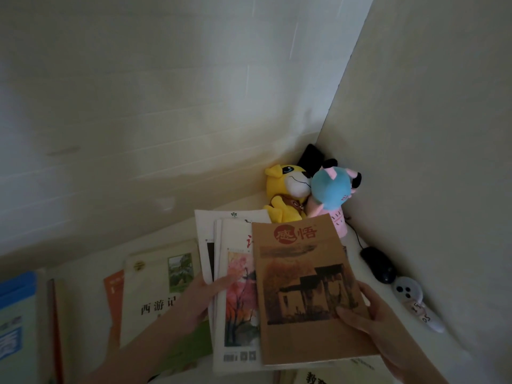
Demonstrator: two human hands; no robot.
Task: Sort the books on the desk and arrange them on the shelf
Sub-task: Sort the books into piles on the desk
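Observation:
A brown book [302, 278] with a red seal and a picture of an old house lies on top of a small stack. My right hand [371, 325] grips its lower right edge, thumb on the cover. Under it is a white book with a painted pink tree [238, 297] and more white booklets [205, 234]. My left hand [202, 295] holds the left edge of that stack. To the left a cream book with a green picture [155, 286] lies on the white desk over an orange book [113, 295]. A blue book [16, 320] sits at the far left.
A yellow plush toy [282, 189] and a blue and pink plush toy [329, 192] sit in the corner where two pale walls meet. A black mouse [378, 264] and a white remote-like device [415, 300] lie along the right wall. Another book [315, 378] shows at the bottom edge.

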